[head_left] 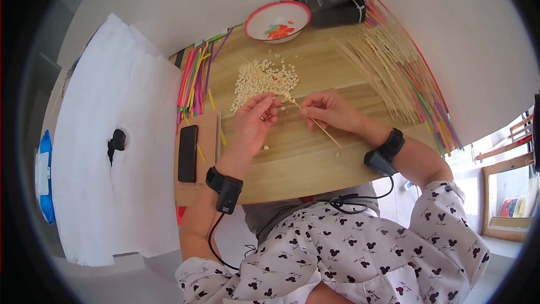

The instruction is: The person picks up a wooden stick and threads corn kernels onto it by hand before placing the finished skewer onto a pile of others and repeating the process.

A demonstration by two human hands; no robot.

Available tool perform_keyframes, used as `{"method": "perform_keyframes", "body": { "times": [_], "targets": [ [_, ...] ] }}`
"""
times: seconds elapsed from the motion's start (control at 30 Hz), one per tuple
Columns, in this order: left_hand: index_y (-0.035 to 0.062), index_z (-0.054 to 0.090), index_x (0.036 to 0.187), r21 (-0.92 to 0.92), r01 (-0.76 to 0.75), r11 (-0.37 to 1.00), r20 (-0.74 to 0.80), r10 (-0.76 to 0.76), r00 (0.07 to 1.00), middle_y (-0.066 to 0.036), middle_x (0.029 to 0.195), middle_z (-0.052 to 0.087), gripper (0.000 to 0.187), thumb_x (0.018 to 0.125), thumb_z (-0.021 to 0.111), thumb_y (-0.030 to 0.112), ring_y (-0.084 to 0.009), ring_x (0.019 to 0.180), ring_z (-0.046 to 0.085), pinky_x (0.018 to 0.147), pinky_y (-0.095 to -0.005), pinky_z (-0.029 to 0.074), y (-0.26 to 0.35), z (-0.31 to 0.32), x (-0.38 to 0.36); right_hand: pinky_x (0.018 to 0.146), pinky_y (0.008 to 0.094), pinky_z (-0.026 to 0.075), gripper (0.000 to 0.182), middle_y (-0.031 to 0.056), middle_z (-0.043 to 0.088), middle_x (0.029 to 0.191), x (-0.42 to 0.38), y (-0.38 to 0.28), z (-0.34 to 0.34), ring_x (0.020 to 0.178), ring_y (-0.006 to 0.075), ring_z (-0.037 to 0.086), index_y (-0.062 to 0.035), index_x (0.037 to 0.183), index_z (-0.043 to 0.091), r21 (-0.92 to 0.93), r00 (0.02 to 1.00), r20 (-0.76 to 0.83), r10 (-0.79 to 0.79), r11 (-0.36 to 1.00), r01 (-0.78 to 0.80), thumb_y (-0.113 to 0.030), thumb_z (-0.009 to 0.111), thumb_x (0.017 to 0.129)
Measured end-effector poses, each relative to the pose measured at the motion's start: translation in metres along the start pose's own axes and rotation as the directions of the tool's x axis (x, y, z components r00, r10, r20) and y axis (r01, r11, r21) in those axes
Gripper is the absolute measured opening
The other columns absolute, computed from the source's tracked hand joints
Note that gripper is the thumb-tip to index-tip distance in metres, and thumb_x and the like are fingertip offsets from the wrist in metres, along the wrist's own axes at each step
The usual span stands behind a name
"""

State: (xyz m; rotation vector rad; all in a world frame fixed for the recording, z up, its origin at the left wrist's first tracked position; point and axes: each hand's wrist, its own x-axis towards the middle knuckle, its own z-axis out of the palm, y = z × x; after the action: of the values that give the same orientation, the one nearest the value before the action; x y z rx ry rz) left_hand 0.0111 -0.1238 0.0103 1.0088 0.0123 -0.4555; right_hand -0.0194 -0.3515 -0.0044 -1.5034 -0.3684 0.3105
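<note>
Right hand (329, 110) pinches a thin wooden stick (318, 123) near its far end; the stick's long axis slants back toward the near desk (304, 163) edge. Left hand (253, 124) sits just beside the tip, fingers closed on a small pale bead (277, 101). Bead pile (264, 79) lies just beyond both hands, mid-desk, nearer the left one.

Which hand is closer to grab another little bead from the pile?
The left hand, probably. It sits right beside the bead pile, while the right hand is pinching the thin stick.
</note>
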Motion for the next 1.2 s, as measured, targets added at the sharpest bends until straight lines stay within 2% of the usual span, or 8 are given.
{"method": "perform_keyframes", "body": {
  "times": [0.1,0.17,0.2,0.27,0.7,0.9,1.0,1.2],
  "targets": [
    [0.0035,0.064,0.103,0.078,0.006,0.997,0.007,-0.006,1.0,-0.004,0.088,0.065,0.013,0.091,0.063,0.01,-0.0095,0.076,0.058,0.068,-0.0256,0.049,0.019,-0.014,-0.011,0.045,0.0183,0.037,0.016,0.0022,0.064,0.067,0.001,0.001,-0.002,0.049,0.0032,0.049,-0.0026,0.089,0.065,-0.01,0.999,-0.031,0.04,0.999,-0.041,-0.018,0.061,0.094],
    [0.0031,0.064,0.1,0.485,-0.031,0.874,0.113,-0.028,0.993,-0.002,0.085,0.064,0.013,0.09,0.064,0.01,-0.0068,0.074,0.056,0.066,-0.0224,0.047,0.035,-0.021,-0.021,0.044,0.0183,0.036,0.016,0.0023,0.063,0.066,0.002,0.003,-0.004,0.048,0.0032,0.048,-0.0029,0.088,0.064,-0.011,0.997,-0.054,0.048,0.999,-0.048,-0.018,0.062,0.093],
    [0.0031,0.064,0.1,0.485,-0.021,0.874,0.1,-0.032,0.994,-0.002,0.085,0.064,0.013,0.09,0.064,0.01,-0.0068,0.074,0.056,0.066,-0.0224,0.047,0.04,-0.027,-0.026,0.044,0.0183,0.036,0.016,0.0023,0.063,0.066,0.002,0.002,-0.004,0.048,0.0032,0.048,-0.0029,0.088,0.064,-0.002,0.997,-0.046,0.055,0.998,-0.055,-0.018,0.062,0.093],
    [0.0032,0.064,0.096,0.858,-0.113,0.502,0.227,-0.171,0.959,0.001,0.082,0.061,0.011,0.087,0.066,0.009,-0.0056,0.071,0.054,0.065,-0.0207,0.045,0.047,-0.036,-0.033,0.043,0.0182,0.036,0.015,0.0022,0.063,0.066,0.002,-0.001,-0.004,0.048,0.003,0.048,-0.0033,0.088,0.064,-0.006,0.998,-0.045,0.052,0.999,-0.053,-0.017,0.063,0.093],
    [0.0004,0.06,0.085,0.935,-0.353,0.009,0.348,-0.206,0.915,-0.004,0.07,0.059,0.011,0.081,0.068,0.008,-0.0111,0.068,0.057,0.062,-0.0256,0.047,0.038,-0.023,-0.031,0.046,0.0178,0.037,0.015,0.0018,0.063,0.067,0.001,-0.005,-0.003,0.05,0.0031,0.048,-0.0026,0.088,0.064,-0.036,0.996,-0.032,0.087,0.995,-0.088,-0.017,0.062,0.093],
    [0.0029,0.062,0.086,0.922,-0.326,0.208,0.343,-0.049,0.938,-0.001,0.075,0.063,0.01,0.082,0.07,0.007,-0.008,0.071,0.058,0.066,-0.0241,0.047,0.086,-0.01,0.028,0.046,0.0179,0.038,0.016,0.0016,0.063,0.067,0.001,-0.008,-0.006,0.051,0.0028,0.049,-0.0029,0.088,0.063,-0.015,0.995,-0.068,0.077,0.997,-0.079,-0.018,0.062,0.093],
    [0.0041,0.064,0.095,0.661,-0.377,0.649,0.337,0.193,0.922,0.001,0.082,0.064,0.01,0.087,0.069,0.008,-0.0083,0.075,0.059,0.072,-0.0231,0.048,0.094,-0.013,0.064,0.046,0.0179,0.038,0.016,0.0014,0.063,0.067,0.001,-0.011,-0.007,0.051,0.0026,0.049,-0.0033,0.088,0.064,-0.004,0.991,-0.118,0.062,0.998,-0.063,-0.018,0.062,0.093],
    [0.0028,0.065,0.105,0.116,-0.29,0.95,0.204,0.263,0.943,-0.002,0.092,0.064,0.017,0.088,0.065,0.003,-0.0105,0.077,0.06,0.072,-0.0255,0.05,0.034,-0.041,0.105,0.047,0.0174,0.038,0.015,0.0009,0.063,0.067,0.003,-0.012,-0.01,0.051,0.0024,0.049,-0.004,0.088,0.063,0.003,0.982,-0.168,0.084,0.996,-0.085,-0.017,0.061,0.093]
  ]
}}
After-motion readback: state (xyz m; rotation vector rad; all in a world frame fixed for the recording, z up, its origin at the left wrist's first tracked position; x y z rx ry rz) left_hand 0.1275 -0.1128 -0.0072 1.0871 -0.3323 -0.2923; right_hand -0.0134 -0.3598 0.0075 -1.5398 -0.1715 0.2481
